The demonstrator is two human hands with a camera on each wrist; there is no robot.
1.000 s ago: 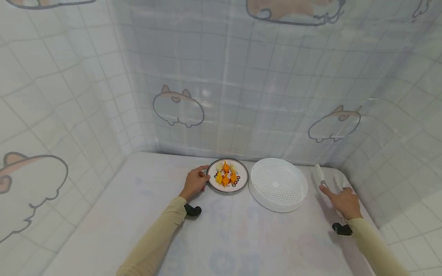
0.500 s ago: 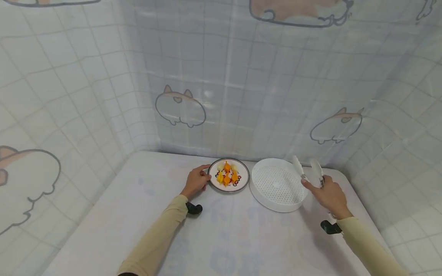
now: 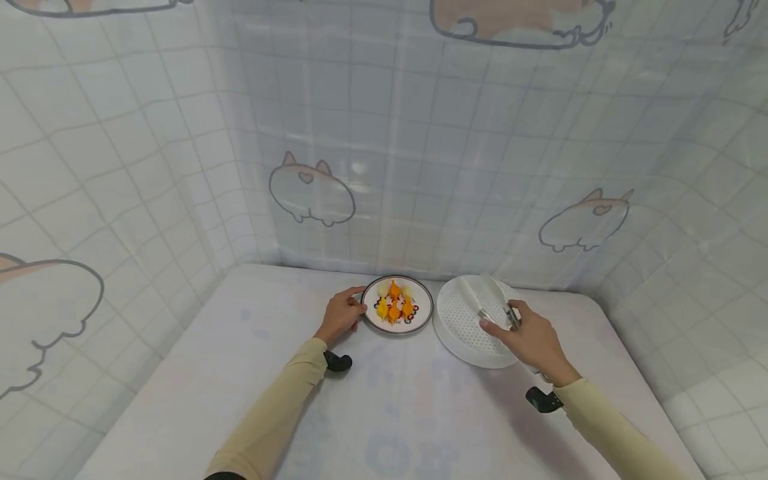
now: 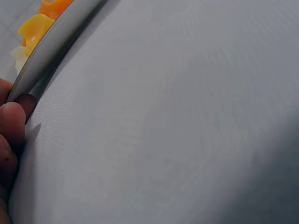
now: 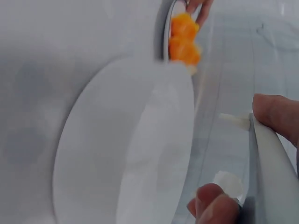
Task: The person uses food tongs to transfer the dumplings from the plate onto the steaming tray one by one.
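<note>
My left hand (image 3: 342, 312) pinches the left rim of a dark-edged patterned plate (image 3: 367, 321), its fingertips at the rim in the left wrist view. Several small orange, yellow and pale pieces (image 3: 393, 312) with pinched tips, dumpling-like, lie on the plate; a yellow one (image 4: 36, 31) shows close up. My right hand (image 3: 534, 340) holds a pair of tongs (image 3: 483, 313) with white tips and metal arms. The tongs' tips stand apart with nothing between them, above a round white perforated steamer tray (image 3: 447, 339). In the right wrist view the tray's side (image 5: 107, 149) is large.
Plate and tray stand side by side, nearly touching, near the back edge of a pale table (image 3: 384, 407). A curtain (image 3: 414, 167) with a grid and cartoon animals hangs behind and at both sides.
My right hand has lifted the tongs from the table's right side and carried them left, over the steamer tray. My left hand stays at the plate's rim.
</note>
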